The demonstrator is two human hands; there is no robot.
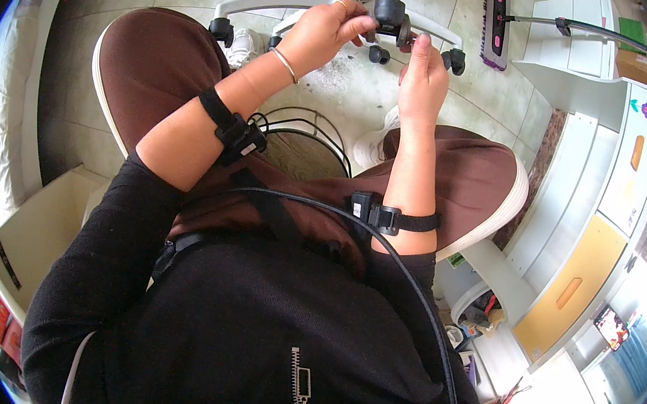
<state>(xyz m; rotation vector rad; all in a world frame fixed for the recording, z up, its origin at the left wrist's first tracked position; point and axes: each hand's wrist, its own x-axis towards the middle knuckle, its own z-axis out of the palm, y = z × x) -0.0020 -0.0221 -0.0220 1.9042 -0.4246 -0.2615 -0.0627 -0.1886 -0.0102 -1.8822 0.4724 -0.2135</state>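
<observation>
A white swivel-chair base stands on the floor with black casters at the ends of its legs. The nearest black caster points toward me between my hands. My left hand, with a bangle on the wrist, is closed at the caster's left side, thumb and fingers pressed to it. At its right side my right hand is closed too, thumb raised and fingers curled against the wheel; its fingertips are partly hidden. More casters show at the left and right.
Dark dust or hair lies on the tiled floor below the base. A round stool or bin top with black cables sits between my legs. A purple-edged mop head is at the far right, beside white drawer furniture.
</observation>
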